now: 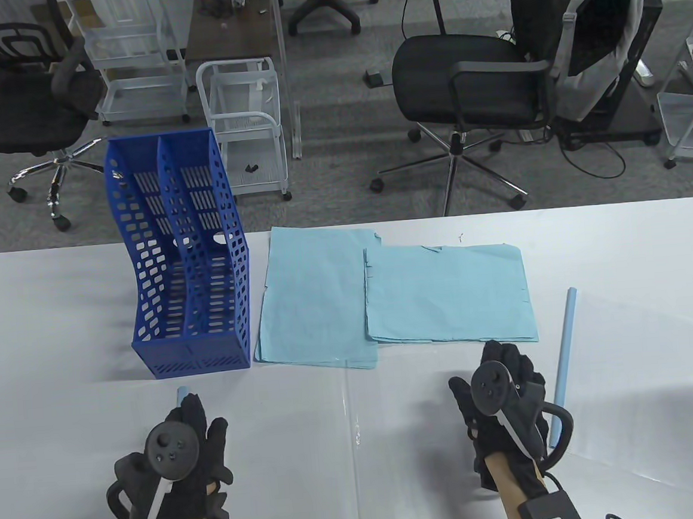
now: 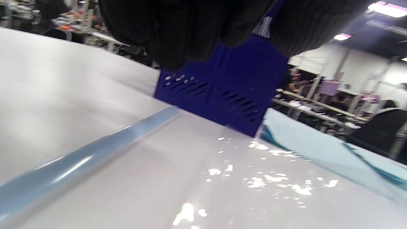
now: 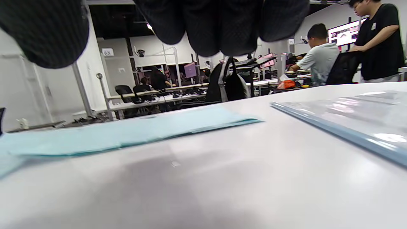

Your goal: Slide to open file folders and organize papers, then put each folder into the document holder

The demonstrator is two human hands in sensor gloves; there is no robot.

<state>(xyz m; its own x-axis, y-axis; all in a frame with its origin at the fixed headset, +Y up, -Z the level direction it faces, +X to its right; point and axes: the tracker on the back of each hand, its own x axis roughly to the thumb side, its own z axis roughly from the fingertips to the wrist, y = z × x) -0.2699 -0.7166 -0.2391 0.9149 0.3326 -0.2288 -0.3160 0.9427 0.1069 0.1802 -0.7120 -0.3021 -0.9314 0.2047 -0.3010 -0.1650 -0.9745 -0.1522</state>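
Overhead, a white surface (image 1: 56,306) fills the lower half of the table view. A blue document holder (image 1: 185,266) stands upright at its far left. Just beside it to the right lie two stacks of light blue papers (image 1: 385,292), the right stack overlapping the left one's edge. Two clear file folders with pale blue slide bars (image 1: 566,350) lie flat, one under each hand. The left hand (image 1: 176,458) and right hand (image 1: 504,397) rest there, each grip relaxed and holding nothing. Beyond the surface, grey floor holds black office chairs (image 1: 476,81) and white wire carts (image 1: 246,123).
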